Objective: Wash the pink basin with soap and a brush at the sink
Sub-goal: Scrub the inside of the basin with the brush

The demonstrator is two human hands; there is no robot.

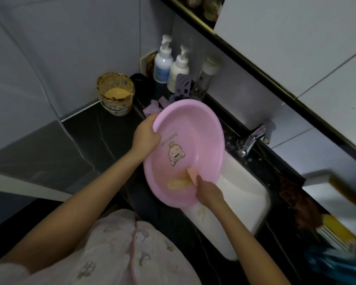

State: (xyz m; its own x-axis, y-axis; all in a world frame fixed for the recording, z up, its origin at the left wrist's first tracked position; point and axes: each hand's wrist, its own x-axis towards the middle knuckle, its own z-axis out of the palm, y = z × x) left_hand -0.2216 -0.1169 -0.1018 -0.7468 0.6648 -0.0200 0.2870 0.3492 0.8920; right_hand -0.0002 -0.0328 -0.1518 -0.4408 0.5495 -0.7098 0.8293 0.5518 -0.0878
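Nearest the camera lies the person's pale pink printed garment [121, 254], with both bare forearms reaching forward from it. The right hand [209, 192] is closed around the handle of a peach-coloured plastic brush [191, 175]. Its fingers are curled together under the back of the hand, so how they sit singly cannot be told. The brush's yellowish head is blurred and lies against the lower inside wall of the round pink plastic basin [193, 130].

The basin is held off the counter and tilted, its inside facing the camera, over the left edge of the white rectangular sink [245, 194]. A small cartoon figure is printed on its inner wall. The left hand [146, 134] grips the basin's upper left rim, with the thumb lying over the inner face and the fingers hidden behind the rim.

The sink is set into a black stone counter [90, 136]. A chrome tap [253, 138] stands on the sink's far side. Behind the basin lies a crumpled purple cloth [154, 105]. Further left on the counter stands an open round tub smeared with tan paste [116, 93]. In the far corner are two white pump bottles [163, 62], side by side, and next to them a clear bottle with a white cap [206, 79].
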